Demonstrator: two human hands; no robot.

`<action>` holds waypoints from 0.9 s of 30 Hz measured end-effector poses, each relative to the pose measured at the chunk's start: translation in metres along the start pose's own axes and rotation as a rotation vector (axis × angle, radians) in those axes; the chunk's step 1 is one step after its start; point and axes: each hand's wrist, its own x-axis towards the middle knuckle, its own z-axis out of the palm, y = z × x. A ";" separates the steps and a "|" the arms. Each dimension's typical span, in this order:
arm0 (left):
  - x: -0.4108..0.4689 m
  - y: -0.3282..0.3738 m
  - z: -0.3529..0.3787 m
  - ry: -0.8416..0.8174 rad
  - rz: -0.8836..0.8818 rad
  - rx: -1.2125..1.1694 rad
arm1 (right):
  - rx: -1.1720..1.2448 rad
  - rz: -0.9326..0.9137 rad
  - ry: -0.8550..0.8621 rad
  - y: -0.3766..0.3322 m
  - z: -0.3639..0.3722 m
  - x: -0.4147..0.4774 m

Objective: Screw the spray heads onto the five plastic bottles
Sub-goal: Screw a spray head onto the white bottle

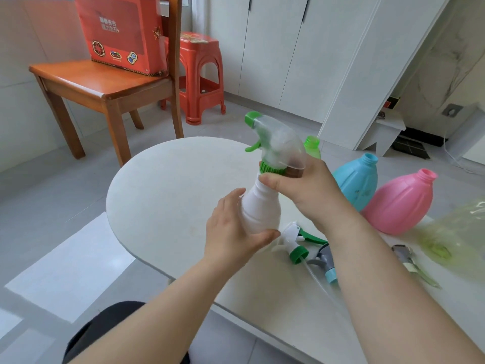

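A white plastic bottle (259, 208) is held upright above the white table (168, 185). My left hand (233, 232) wraps around its body. A clear spray head with a green nozzle and trigger (273, 143) sits on its neck, and my right hand (301, 190) grips the green ribbed collar (271, 169). A blue bottle (357, 182) and a pink bottle (401, 203) lie open-necked on the table to the right. A green bottle (312, 145) shows behind my right hand. A white-and-green spray head (296, 240) and a grey-and-blue spray head (326, 264) lie under my right forearm.
A crumpled clear-green plastic bag (454, 235) and a small grey-and-green object (409, 261) lie at the table's right. Beyond the table stand a wooden chair (105, 88) with a red box (120, 35) on it, a red plastic stool (202, 77) and white cabinets (301, 48).
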 end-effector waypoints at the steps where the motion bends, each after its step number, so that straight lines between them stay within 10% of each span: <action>1: 0.003 0.001 -0.004 -0.078 0.036 -0.058 | 0.026 0.004 -0.029 0.001 -0.001 0.000; 5: 0.021 0.004 -0.027 -0.423 0.025 -0.286 | 0.223 -0.005 -0.245 0.001 -0.007 0.001; 13: 0.004 0.009 0.005 0.037 0.040 0.002 | -0.023 0.011 0.222 0.000 0.030 -0.001; 21: 0.006 0.009 0.004 -0.030 -0.005 -0.056 | 0.156 -0.059 -0.152 0.000 0.015 -0.010; 27: 0.004 0.009 0.003 -0.016 -0.011 -0.030 | 0.203 -0.098 0.040 0.008 0.014 -0.005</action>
